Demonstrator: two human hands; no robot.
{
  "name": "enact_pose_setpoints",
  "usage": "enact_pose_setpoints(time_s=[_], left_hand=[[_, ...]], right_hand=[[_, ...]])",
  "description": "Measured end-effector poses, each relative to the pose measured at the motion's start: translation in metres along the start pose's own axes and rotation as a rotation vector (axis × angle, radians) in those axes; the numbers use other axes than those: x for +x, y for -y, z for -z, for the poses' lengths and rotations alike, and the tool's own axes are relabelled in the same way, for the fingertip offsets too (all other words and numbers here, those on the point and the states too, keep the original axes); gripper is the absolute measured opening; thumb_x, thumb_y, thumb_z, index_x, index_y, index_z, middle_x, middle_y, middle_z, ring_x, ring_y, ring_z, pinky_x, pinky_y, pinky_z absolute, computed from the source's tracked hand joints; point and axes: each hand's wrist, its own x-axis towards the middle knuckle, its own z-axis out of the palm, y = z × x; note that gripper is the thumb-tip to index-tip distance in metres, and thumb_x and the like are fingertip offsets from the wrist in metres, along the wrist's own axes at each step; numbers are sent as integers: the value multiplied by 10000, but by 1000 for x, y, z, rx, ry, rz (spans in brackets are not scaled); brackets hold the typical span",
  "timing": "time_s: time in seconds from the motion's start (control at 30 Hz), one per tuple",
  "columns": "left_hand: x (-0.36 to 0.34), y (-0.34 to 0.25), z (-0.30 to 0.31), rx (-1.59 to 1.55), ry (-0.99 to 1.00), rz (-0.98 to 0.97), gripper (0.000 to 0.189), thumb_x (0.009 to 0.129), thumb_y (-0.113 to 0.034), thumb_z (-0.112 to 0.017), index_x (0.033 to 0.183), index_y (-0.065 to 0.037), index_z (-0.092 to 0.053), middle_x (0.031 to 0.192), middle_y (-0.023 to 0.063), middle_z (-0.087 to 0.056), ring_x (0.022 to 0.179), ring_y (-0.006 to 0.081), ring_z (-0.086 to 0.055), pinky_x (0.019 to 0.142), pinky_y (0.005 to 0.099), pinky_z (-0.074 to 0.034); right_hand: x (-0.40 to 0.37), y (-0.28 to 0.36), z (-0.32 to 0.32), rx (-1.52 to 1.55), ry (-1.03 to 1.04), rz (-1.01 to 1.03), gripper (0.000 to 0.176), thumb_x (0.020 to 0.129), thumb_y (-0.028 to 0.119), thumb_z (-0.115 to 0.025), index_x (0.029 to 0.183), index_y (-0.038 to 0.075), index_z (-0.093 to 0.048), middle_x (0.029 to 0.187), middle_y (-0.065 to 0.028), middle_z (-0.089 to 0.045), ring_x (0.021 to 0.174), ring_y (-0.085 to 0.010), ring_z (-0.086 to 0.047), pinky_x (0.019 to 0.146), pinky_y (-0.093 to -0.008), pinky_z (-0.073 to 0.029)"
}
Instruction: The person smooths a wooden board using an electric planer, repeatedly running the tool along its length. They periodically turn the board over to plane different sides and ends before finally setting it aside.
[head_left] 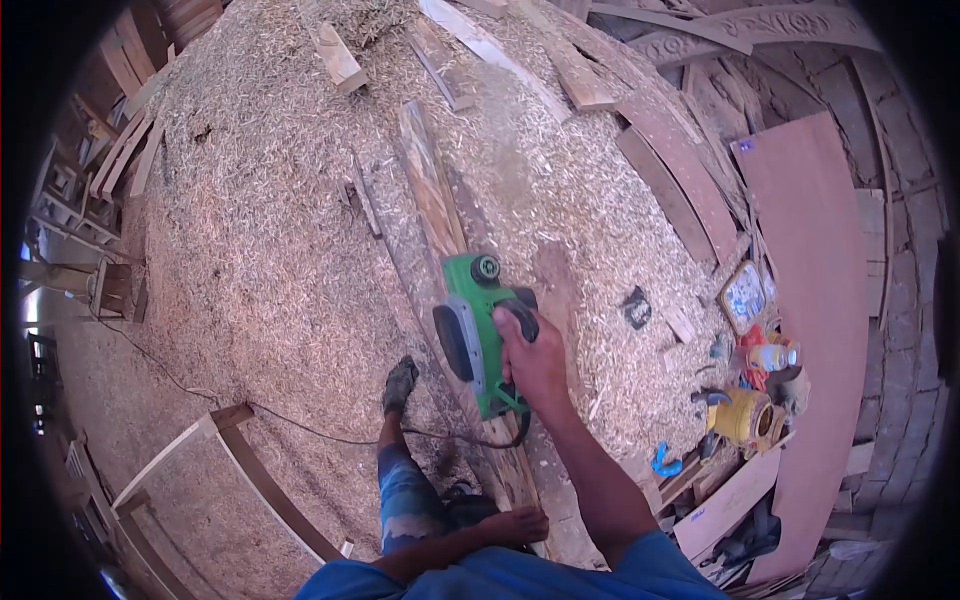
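Planing pass seemingly in hand: my right hand (533,358) gripped green planer (474,330) over timber (428,180), between its far and near ends. Left hand (513,526) lay across near end; clenched or merely resting, couldn't tell. Next move likely called for level push, cord (330,438) clear.

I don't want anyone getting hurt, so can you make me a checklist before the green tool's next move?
1. Right hand has a grip on the green planer: ok, wrapped around its handle.
2. Left hand away from the planer's front: ok, it is behind, by the near end of the wooden beam.
3. Cord well away from the leg: not ok, they cross.
4. Floor free of shavings: not ok, thickly covered.
5. Switch off: cannot tell.
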Motion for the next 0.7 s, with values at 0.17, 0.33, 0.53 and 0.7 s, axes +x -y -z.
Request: enact_pose_setpoints(time_s=[0.17,0.33,0.53,0.7], left_hand=[[-1,1,-4,197,-93,-59,392,893,-318,-585,1227,-115,-562,1233,65,-602,1229,228,-591,1171,400,-414],[-3,3,2,278,-124,-46,365,903,-301,-594,1221,-124,-558,1200,57,-599,1213,219,-597,1185,402,-395],[-2,3,-5,317,-87,-83,378,903,-285,-607,1241,-125,-549,1218,55,-597,1237,221,-589,1205,410,-369],[-7,6,-7,351,-97,-157,412,923,-294,-601,1290,-120,-530,1241,80,-594,1255,242,-585,1201,417,-382]], right_hand=[[79,50,-31,-19,15,-2,495,993,511,-755,1063,22,-720,604,-14,-553,467,-119,-545,441,-318,-449],[145,89,-60,-4,25,47,514,1026,528,-697,987,16,-716,609,-1,-551,455,-104,-522,420,-290,-416],[211,132,-89,-3,79,141,501,1027,518,-688,895,34,-672,628,5,-533,475,-113,-522,435,-298,-435],[269,156,-114,17,73,182,510,1016,504,-701,848,25,-646,657,-19,-559,495,-123,-531,463,-315,-463]])
